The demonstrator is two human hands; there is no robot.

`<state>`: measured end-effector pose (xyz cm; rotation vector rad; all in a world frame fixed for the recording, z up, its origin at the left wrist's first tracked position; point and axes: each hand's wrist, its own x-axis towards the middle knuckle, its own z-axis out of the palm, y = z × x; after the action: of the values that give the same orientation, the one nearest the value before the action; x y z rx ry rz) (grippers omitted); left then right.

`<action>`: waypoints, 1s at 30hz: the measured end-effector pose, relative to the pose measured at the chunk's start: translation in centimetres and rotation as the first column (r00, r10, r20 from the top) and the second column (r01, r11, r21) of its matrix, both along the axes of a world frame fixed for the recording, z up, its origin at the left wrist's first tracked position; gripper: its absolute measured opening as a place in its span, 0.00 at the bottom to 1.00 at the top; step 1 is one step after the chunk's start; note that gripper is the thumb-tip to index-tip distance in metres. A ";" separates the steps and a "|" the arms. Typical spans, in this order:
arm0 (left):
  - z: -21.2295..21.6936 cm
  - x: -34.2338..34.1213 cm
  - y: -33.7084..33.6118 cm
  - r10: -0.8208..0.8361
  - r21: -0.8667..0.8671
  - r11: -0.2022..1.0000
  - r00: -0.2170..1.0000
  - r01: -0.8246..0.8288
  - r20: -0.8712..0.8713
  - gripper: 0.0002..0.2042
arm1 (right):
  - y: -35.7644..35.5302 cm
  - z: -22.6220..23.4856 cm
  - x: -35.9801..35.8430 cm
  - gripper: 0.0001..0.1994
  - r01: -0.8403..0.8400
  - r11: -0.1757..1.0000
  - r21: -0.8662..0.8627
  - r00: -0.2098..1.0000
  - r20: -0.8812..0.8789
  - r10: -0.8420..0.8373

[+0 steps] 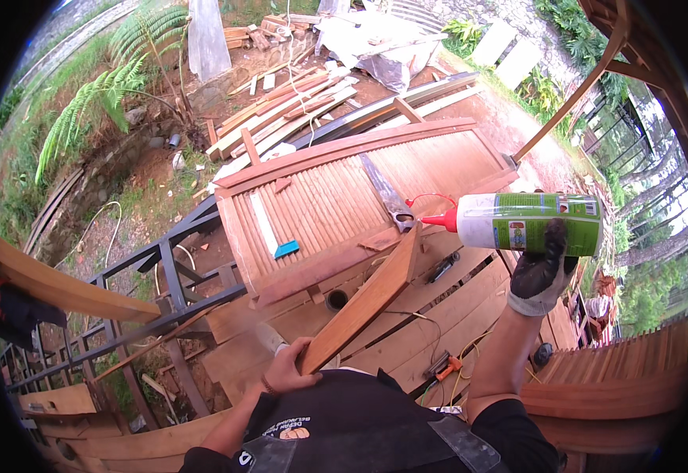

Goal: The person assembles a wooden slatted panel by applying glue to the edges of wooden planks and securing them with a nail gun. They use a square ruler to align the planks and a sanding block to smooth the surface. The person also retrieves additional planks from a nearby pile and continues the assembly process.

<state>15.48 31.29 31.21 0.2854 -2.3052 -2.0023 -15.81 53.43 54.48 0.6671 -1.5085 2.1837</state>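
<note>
My bare left hand (290,369) is closed around the near end of a reddish wooden board (366,303), which slants up and away to the right. In my right hand (541,276), in a black and grey glove, lies a large glue bottle (482,222) with a green label, tipped on its side. Its red nozzle points left at the board's far end; I cannot tell whether they touch. A thin red loop shows beside the nozzle. Beyond the board is a slatted wooden panel (320,209), bearing a handsaw (383,189) and a try square (269,229) with a teal stock.
Under the panel runs a plank deck (470,303) with gaps. An orange-and-black power tool (445,367) with cords lies there, near a dark hand tool (443,268). Dark metal framing (172,276) stands left. Stacked timber (289,114) lies beyond; curved slatted wood (620,378) is right.
</note>
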 end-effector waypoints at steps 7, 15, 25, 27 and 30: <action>-0.3 -0.2 0.7 -0.033 -0.016 0.999 0.999 0.032 -0.024 0.35 | 0.8 0.7 0.5 0.17 -0.111 0.992 -0.066 0.991 -0.087 0.105; 0.0 -0.5 0.8 -0.030 -0.003 1.000 0.998 0.029 -0.050 0.34 | 1.6 1.0 0.8 0.14 -0.120 0.991 -0.054 0.988 -0.108 0.114; 0.5 -0.7 0.7 -0.031 0.051 0.998 0.999 0.030 0.022 0.34 | 1.4 1.1 0.8 0.14 0.114 0.984 0.139 0.983 -0.158 -0.091; 0.1 -0.8 0.7 -0.023 0.034 0.999 1.000 0.022 0.015 0.34 | 1.0 1.2 0.9 0.15 0.128 0.979 0.158 0.970 -0.224 -0.091; 0.2 -0.9 0.7 -0.020 0.030 0.999 1.000 0.019 0.019 0.34 | 0.6 1.5 1.0 0.17 -0.083 0.996 -0.031 0.993 -0.082 0.080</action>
<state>14.58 31.96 31.37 0.2866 -2.3004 -2.0532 -14.83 54.08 55.98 0.8086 -1.4232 2.2089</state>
